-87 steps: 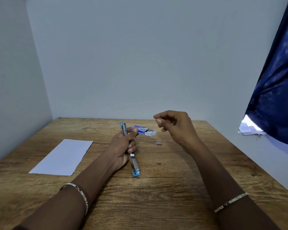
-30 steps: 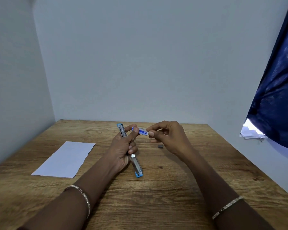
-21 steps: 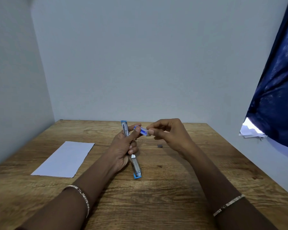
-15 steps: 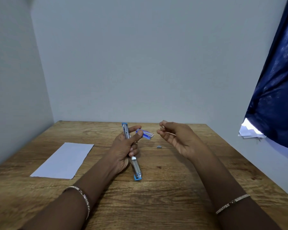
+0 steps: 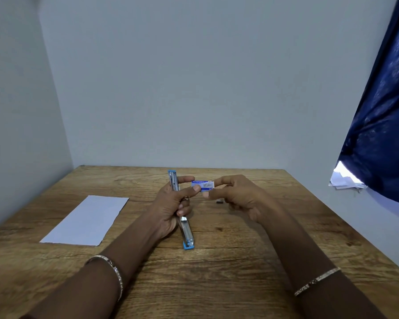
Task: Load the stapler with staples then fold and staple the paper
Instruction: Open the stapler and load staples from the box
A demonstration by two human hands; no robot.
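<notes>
Holding open stapler [image 5: 187, 231] round middle, left hand [image 5: 171, 203]; its thumb touching small staple box [image 5: 204, 185]. Right hand [image 5: 240, 196] pinching box end. Box light, thin card, squashes easy: hold sides softly. Paper [image 5: 85, 221] flat on surface [image 5: 217, 284], left side

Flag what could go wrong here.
1. The left hand grips the open stapler and pinches the staple box together; either might slip.
2. The right hand pinches the box's other end; tugging it open could scatter staples.
3. A small dark piece by that hand could get swept off.
</notes>
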